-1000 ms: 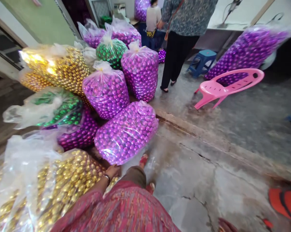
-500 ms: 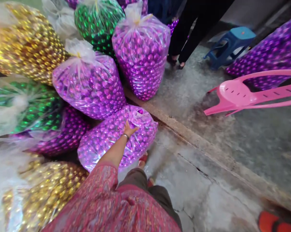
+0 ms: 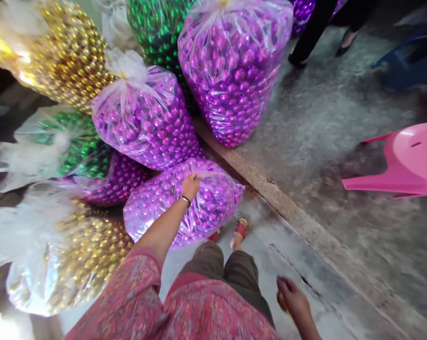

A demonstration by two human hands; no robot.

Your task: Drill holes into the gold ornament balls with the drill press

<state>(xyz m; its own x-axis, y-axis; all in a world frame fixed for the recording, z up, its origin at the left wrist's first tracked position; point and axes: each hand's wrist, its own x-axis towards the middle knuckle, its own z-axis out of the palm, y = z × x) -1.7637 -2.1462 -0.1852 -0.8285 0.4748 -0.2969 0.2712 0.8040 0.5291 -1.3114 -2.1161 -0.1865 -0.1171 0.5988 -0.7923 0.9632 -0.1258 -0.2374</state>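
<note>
Your right hand point(image 3: 294, 298) had room over the concrete floor point(image 3: 270, 236) up to the raised concrete kerb point(image 3: 305, 231) at 1 o'clock, with the pink plastic chair point(image 3: 412, 160) beyond it at 2 o'clock. Your left hand point(image 3: 191, 186), on a purple-bauble bag point(image 3: 213, 203), was hemmed in from 9 to 12 o'clock by stacked bags point(image 3: 146, 118).

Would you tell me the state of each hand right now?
Left hand: closed on the purple bag.
Right hand: closed on something small, gold and blurred.

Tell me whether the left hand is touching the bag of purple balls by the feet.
Touching: the head view shows the left hand with its fingers curled onto the clear bag of purple balls, the plastic dimpling under them.
</note>
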